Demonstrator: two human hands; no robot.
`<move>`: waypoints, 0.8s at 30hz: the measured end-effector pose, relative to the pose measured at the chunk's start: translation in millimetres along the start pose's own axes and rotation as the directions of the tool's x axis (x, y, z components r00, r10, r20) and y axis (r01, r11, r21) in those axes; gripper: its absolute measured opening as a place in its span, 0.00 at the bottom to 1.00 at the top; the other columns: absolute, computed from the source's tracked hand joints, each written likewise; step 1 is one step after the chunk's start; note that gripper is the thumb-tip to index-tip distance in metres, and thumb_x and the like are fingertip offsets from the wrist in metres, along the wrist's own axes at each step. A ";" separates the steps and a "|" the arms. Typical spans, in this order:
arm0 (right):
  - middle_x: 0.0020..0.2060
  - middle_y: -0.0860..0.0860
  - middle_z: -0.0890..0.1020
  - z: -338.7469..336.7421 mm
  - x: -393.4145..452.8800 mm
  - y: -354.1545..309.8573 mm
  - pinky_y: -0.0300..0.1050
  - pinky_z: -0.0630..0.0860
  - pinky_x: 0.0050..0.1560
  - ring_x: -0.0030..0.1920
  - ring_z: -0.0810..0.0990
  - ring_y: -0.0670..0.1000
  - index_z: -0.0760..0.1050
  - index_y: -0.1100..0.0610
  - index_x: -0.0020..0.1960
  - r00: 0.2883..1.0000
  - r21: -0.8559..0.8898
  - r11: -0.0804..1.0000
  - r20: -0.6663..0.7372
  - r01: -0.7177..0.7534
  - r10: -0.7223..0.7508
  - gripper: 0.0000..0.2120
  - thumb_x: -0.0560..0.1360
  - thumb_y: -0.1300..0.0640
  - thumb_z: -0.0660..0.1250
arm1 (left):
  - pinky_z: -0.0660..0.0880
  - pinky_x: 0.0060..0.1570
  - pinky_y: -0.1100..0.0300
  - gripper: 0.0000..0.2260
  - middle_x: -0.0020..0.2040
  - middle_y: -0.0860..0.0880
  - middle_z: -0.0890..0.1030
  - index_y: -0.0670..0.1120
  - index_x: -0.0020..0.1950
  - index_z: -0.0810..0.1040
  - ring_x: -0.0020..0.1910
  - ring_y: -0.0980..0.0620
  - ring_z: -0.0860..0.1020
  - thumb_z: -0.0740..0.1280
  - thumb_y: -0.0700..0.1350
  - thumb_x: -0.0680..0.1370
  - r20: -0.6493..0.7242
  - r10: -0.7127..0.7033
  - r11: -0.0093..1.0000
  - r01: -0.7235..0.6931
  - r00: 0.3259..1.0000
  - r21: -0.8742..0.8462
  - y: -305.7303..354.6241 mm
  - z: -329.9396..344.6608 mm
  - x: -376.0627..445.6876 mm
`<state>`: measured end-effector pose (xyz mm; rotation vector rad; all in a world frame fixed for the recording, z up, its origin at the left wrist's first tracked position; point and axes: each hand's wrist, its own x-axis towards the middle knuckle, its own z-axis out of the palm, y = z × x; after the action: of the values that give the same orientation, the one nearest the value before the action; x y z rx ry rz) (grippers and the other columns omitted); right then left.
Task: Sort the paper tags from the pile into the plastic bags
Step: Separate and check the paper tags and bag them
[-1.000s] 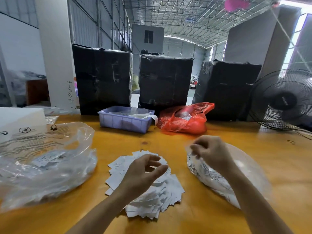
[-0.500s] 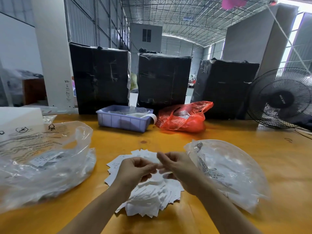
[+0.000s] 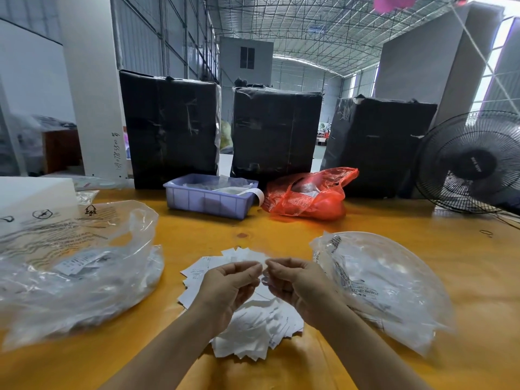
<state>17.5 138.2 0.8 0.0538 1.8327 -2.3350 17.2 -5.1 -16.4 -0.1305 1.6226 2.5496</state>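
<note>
Pinching flimsy tag [image 3: 264, 273], curled hands [image 3: 264, 288]

We look down a long warehouse hall under a metal truss roof [image 3: 323, 26], daylight coming through tall windows [image 3: 503, 60] on the right. A white pillar [image 3: 92, 88] stands at left with numbers written down its side. Before us lies an orange-yellow wooden table [image 3: 422, 249]; along its far edge stand three black-wrapped cartons [image 3: 168, 128], a lilac plastic tray [image 3: 208, 199], a red plastic bag [image 3: 309, 197] and a black fan [image 3: 472, 161] at right
</note>
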 end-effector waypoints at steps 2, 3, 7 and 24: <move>0.34 0.56 0.83 0.8 0.6 2.5 0.41 0.78 0.38 0.33 0.82 0.51 0.79 0.63 0.44 1.000 -0.022 1.000 0.023 0.016 -0.016 0.03 0.74 0.67 0.67 | 0.75 0.36 0.62 0.07 0.37 0.44 0.83 0.38 0.43 0.81 0.35 0.52 0.80 0.73 0.38 0.66 -0.042 0.006 0.999 -0.007 0.999 -0.033 -0.2 1.0 0.5; 0.34 0.57 0.84 0.9 1.0 3.6 0.40 0.78 0.37 0.34 0.83 0.51 0.79 0.63 0.44 0.998 -0.081 0.995 0.024 0.053 -0.051 0.02 0.74 0.67 0.67 | 0.76 0.35 0.63 0.07 0.36 0.44 0.83 0.38 0.44 0.81 0.35 0.53 0.81 0.72 0.38 0.67 -0.074 0.021 0.998 -0.025 0.997 -0.057 0.3 0.8 1.1; 0.43 0.55 0.84 -12.3 12.2 12.5 0.39 0.78 0.43 0.41 0.81 0.50 0.79 0.61 0.50 0.896 -0.726 0.628 -0.038 0.280 -0.443 0.05 0.76 0.62 0.67 | 0.77 0.29 0.67 0.04 0.36 0.42 0.84 0.35 0.45 0.78 0.31 0.53 0.82 0.70 0.35 0.73 -0.203 0.123 0.987 -0.142 0.971 -0.080 8.5 -6.4 4.9; 0.46 0.54 0.85 -26.4 23.8 26.2 0.43 0.80 0.48 0.41 0.81 0.43 0.83 0.63 0.46 0.944 -0.881 0.357 0.241 0.310 -0.224 0.05 0.73 0.63 0.71 | 0.71 0.35 0.63 0.03 0.36 0.48 0.83 0.43 0.42 0.81 0.32 0.54 0.74 0.72 0.42 0.72 -0.181 0.215 0.946 -0.158 0.960 0.284 6.4 -15.7 5.6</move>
<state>-3.9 155.1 -34.0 -0.5182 2.9673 -1.0359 10.9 -21.8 -18.0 -0.2378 2.1395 2.4865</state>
